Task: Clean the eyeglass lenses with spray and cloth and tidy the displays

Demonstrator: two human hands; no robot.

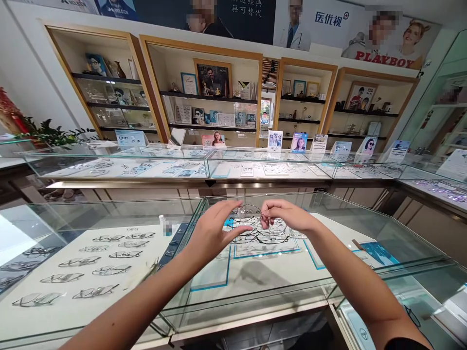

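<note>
Head view: you hold thin glasses (251, 206) up over glass case (277, 287). Your right hand (283, 213) pinches one side, fingertips closed on it. Your left hand (210, 227) curves wide, thumb well apart from fingers; can't tell if fingertips touch rim. Pinch softly, keep skin off lenses, don't bend wire.

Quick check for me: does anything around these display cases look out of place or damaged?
A small white bottle looks slightly odd beside the rows of glasses at the left display case. No spill or damage shows.
</note>
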